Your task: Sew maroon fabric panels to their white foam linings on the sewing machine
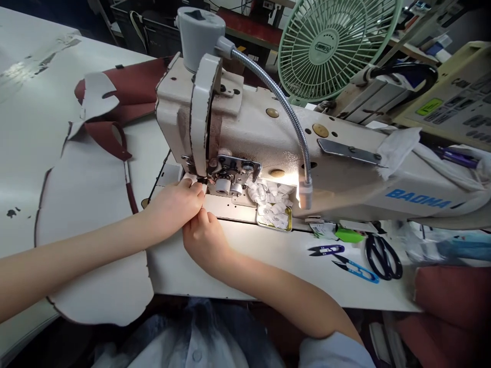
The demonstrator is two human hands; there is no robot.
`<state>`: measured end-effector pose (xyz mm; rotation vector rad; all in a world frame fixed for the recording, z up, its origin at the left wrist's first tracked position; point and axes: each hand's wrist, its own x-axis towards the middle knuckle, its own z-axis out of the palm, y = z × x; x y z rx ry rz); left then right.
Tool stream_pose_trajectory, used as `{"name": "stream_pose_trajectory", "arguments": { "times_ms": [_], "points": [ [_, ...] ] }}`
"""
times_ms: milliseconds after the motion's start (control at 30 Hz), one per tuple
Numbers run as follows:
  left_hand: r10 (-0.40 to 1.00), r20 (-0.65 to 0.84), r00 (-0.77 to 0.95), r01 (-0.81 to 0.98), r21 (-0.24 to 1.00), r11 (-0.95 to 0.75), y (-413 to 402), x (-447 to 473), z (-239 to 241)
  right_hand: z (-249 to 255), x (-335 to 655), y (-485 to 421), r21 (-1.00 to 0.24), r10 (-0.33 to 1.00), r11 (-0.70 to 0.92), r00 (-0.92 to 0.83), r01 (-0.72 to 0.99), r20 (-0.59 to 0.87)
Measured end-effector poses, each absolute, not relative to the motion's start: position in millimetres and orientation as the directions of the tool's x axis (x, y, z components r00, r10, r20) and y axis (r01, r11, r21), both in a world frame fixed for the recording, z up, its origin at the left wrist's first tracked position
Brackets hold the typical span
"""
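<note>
As I steadied the work at the presser foot, my left hand and right hand curled nearly shut, fingertips low and close, their hold hidden; the leather panel lay flat left of the foot.

Needle area hidden behind the left fingertips; labels at 4 o'clock too small to read; control panel at 2 o'clock cut off by the edge.
</note>
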<state>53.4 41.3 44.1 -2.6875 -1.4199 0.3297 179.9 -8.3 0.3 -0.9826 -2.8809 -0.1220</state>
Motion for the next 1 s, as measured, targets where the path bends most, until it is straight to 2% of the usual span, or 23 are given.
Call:
{"name": "stream_pose_trajectory", "arguments": {
  "times_ms": [200,367,467,567,700,867,1000],
  "points": [
    [0.815,-0.178,0.551,0.792,-0.196,-0.578,40,52,44,-6,177,-2,-0.012,0.658,0.751,-0.746,0.66,0.103],
    [0.787,-0.202,0.583,0.783,-0.12,-0.61,40,42,45,-9,186,-1,0.038,0.628,0.766,-0.76,0.641,0.169],
    [0.768,-0.11,0.631,0.76,-0.116,-0.64,41,37,39,-8,193,3,0.042,0.602,0.784,-0.775,0.619,0.193],
    [0.719,0.011,0.695,0.711,-0.154,-0.686,42,33,31,-6,195,9,-0.026,0.611,0.788,-0.778,0.615,0.147],
    [0.689,0.146,0.71,0.704,-0.147,-0.695,42,30,24,-6,195,14,-0.097,0.655,0.756,-0.747,0.648,0.115],
    [0.699,0.132,0.702,0.709,-0.053,-0.703,44,27,23,-11,198,16,-0.126,0.684,0.729,-0.709,0.672,0.173],
    [0.704,0.103,0.703,0.709,-0.022,-0.705,46,24,25,-12,204,17,-0.201,0.707,0.706,-0.691,0.679,0.152]
  ]
}}
